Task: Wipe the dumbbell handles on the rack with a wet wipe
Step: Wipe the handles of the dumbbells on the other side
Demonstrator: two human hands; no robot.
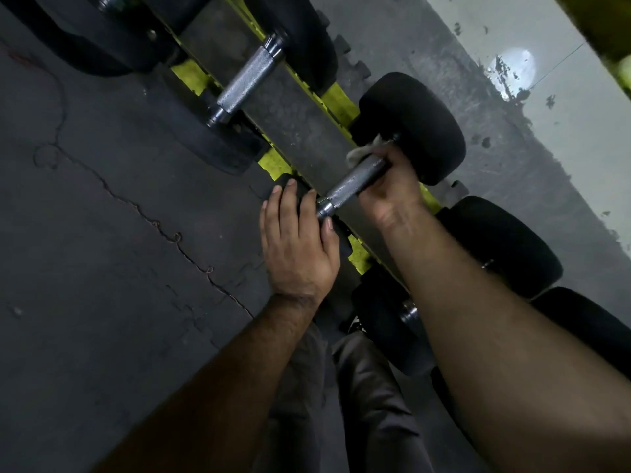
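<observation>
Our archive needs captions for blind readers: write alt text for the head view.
A right hand wraps a pale wet wipe around a knurled steel dumbbell handle on a yellow metal rack. The left hand rests flat on that dumbbell's near black rubber head.

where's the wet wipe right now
In the head view, right of centre: the wet wipe is bunched under the right hand against the dumbbell handle, near the far weight head.

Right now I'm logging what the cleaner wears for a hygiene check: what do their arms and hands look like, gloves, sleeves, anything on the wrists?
Both forearms are bare as far as the frame shows, with no sleeves in view. The left hand and right hand wear no gloves, and no rings, watch or bands show. Below the arms, grey trousers are visible.
</observation>
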